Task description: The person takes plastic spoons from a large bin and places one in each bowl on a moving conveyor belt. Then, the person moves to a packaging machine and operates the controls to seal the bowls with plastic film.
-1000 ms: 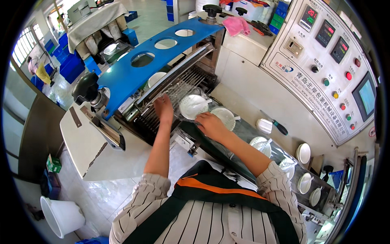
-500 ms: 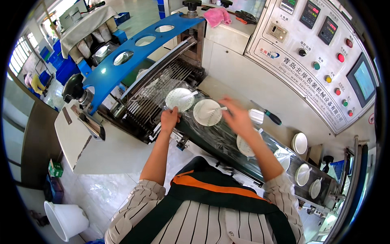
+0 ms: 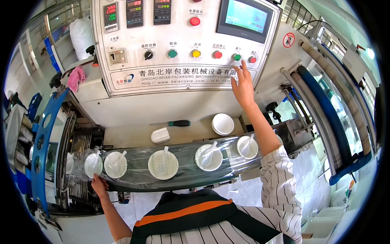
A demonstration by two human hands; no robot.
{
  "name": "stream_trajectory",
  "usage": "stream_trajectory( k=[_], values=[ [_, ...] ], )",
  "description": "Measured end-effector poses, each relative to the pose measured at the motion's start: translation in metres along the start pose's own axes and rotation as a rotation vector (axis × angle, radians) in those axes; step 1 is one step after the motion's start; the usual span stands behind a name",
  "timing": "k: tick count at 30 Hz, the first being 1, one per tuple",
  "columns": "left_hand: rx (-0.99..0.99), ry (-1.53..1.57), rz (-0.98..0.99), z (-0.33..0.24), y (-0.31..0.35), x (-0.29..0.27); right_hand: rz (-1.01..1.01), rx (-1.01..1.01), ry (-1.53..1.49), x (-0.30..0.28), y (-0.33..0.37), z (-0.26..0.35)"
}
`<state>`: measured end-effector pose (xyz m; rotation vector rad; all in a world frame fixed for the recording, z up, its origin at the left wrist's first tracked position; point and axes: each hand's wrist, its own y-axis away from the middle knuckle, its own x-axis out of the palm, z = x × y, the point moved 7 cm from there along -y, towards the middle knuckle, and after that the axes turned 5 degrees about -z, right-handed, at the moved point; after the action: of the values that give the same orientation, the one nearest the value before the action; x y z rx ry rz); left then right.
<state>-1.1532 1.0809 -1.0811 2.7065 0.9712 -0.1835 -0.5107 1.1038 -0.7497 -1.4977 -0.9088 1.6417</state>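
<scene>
A row of white patterned bowls with white spoons lies under clear plastic film [image 3: 136,173] along the dark conveyor belt. At the left end of the belt, my left hand [image 3: 100,186] is closed at the film's near edge, its fingertips against a wrapped bowl [image 3: 93,166]. Another bowl [image 3: 115,165] sits just right of it, and a wider one [image 3: 163,165] is near the middle. My right hand [image 3: 244,84] is raised to the control panel [image 3: 134,67], empty, with fingers spread and tips just below a green button [image 3: 237,57].
Behind the belt lie a screwdriver [image 3: 178,123], a white block-shaped piece [image 3: 160,135] and stacked white bowls [image 3: 222,124]. A blue perforated frame [image 3: 40,142] and metal grille stand at the left. Film rollers [image 3: 321,110] rise at the right. A pink cloth [image 3: 76,78] rests on a ledge.
My view has swung right toward the panel. My right hand has moved from above the bowls up to the buttons. My left hand stays at the wrapped bowl by the grille.
</scene>
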Motion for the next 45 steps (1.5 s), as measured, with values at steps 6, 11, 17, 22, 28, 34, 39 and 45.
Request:
stream_trajectory(
  k=[6,11,17,22,28,34,39,45],
  values=[
    [-0.024,0.012,-0.022,-0.005,0.011,-0.002,0.062,-0.063,0.069,0.015,-0.004,-0.003],
    [0.009,-0.018,0.044,-0.005,0.005,0.004,0.018,-0.023,0.139,0.020,-0.006,-0.023],
    [-0.024,-0.025,-0.033,-0.020,0.031,-0.020,-0.067,0.000,-0.003,0.038,-0.006,-0.016],
    [-0.073,-0.034,0.006,-0.030,0.034,0.017,-0.027,-0.064,0.147,0.041,0.001,-0.087],
    [-0.072,0.034,-0.006,-0.034,0.042,0.004,0.118,0.054,0.249,0.042,-0.008,-0.064],
    [-0.084,0.050,0.007,-0.031,0.035,0.008,0.077,0.016,0.319,0.042,-0.009,-0.063],
    [-0.106,0.088,0.021,-0.034,0.033,0.009,0.073,-0.009,0.344,0.040,-0.009,-0.058],
    [-0.185,0.161,0.061,-0.031,0.030,0.009,0.135,0.040,0.319,0.041,-0.009,-0.061]
  ],
)
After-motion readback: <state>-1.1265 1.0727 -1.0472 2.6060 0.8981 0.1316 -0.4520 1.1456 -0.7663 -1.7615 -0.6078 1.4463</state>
